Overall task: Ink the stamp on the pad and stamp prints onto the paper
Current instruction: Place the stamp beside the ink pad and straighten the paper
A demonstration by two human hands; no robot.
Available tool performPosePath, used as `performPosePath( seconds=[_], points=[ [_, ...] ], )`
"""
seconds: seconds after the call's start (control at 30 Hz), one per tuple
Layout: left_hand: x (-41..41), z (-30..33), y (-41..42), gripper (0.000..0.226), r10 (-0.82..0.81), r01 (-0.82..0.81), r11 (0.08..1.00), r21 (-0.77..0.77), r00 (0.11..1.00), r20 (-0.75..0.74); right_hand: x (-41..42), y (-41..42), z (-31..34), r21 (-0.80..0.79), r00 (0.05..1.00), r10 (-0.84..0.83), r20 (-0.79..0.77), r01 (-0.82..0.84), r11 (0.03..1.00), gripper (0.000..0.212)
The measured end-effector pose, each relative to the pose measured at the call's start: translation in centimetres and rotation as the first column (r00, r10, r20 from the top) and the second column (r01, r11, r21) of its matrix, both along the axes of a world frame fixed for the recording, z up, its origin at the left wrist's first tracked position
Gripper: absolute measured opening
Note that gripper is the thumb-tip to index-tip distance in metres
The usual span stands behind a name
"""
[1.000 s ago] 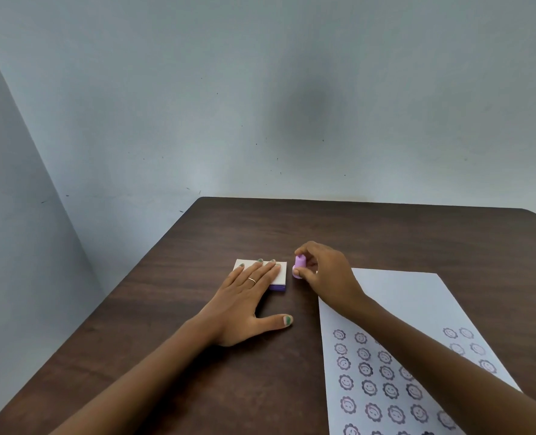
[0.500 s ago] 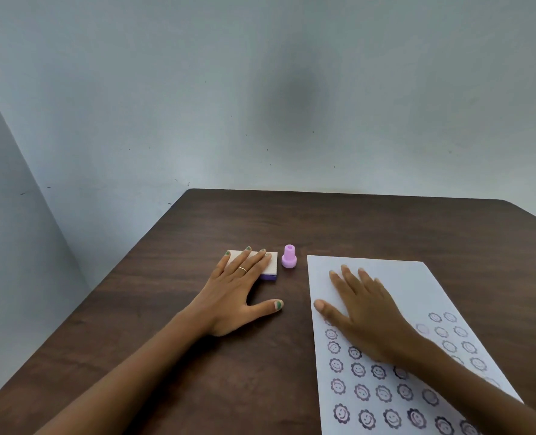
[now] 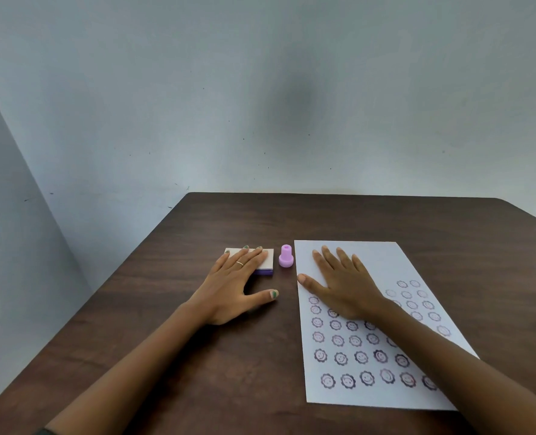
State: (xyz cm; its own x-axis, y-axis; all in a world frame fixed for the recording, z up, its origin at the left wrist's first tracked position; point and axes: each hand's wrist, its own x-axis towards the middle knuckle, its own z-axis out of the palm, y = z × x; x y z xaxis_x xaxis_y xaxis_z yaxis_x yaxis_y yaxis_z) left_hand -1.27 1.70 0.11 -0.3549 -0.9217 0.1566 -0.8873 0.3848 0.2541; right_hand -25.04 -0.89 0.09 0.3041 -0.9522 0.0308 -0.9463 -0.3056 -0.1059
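A small pink stamp (image 3: pixel 286 255) stands upright on the table between the ink pad and the paper, with no hand on it. My left hand (image 3: pixel 233 285) lies flat with straight fingers resting on the closed ink pad (image 3: pixel 268 260), a white-topped box with a purple base. My right hand (image 3: pixel 343 285) lies flat, fingers spread, on the white paper (image 3: pixel 382 255). The paper bears several rows of purple smiley flower prints, some hidden under my right hand and forearm.
The dark wooden table (image 3: pixel 323 215) stands in a corner, with pale walls behind it and to the left. Its far edge and left edge are in view.
My right hand let go of the stamp, leaving it upright by the pad, and moved right onto the paper, where it now lies flat. My left hand has stayed on the pad.
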Motion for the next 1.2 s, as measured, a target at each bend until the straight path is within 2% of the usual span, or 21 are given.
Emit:
performPosePath(
  seconds=[0.5,0.67,0.77,0.87,0.97,1.07,1.2],
  points=[
    [0.1,-0.2,-0.1,0.087,-0.005,0.005,1.000,-0.015,1.000,0.011,0.2,-0.3,-0.2,-0.008,1.000,0.003,-0.016,-0.004,1.000,0.078],
    [0.1,-0.3,-0.1,0.083,-0.008,0.008,0.999,-0.048,1.000,0.016,0.2,-0.3,-0.2,0.003,1.000,-0.005,-0.004,0.005,1.000,0.080],
    [-0.1,0.0,0.4,0.080,-0.018,0.015,0.993,-0.118,0.999,-0.026,0.3,0.1,0.3,-0.049,0.982,0.000,0.188,0.009,0.999,0.082],
    [-0.5,0.9,1.3,0.071,-0.036,0.011,0.967,-0.255,0.995,-0.090,0.0,1.1,1.2,-0.156,0.908,0.000,0.420,0.072,0.985,0.079],
    [-0.8,2.0,2.9,0.043,-0.106,0.014,0.890,-0.455,0.979,-0.177,-0.8,2.3,1.9,-0.178,0.889,0.014,0.458,0.076,0.981,0.076],
    [-1.3,2.2,4.5,0.018,-0.181,0.030,0.771,-0.637,0.968,-0.175,-2.1,3.8,2.2,-0.204,0.877,0.030,0.480,0.078,0.976,0.072],
    [-3.5,2.1,5.8,0.017,-0.184,0.002,0.816,-0.579,0.949,-0.256,-4.5,5.8,2.1,-0.227,0.883,0.055,0.467,0.060,0.972,0.062]
  ],
)
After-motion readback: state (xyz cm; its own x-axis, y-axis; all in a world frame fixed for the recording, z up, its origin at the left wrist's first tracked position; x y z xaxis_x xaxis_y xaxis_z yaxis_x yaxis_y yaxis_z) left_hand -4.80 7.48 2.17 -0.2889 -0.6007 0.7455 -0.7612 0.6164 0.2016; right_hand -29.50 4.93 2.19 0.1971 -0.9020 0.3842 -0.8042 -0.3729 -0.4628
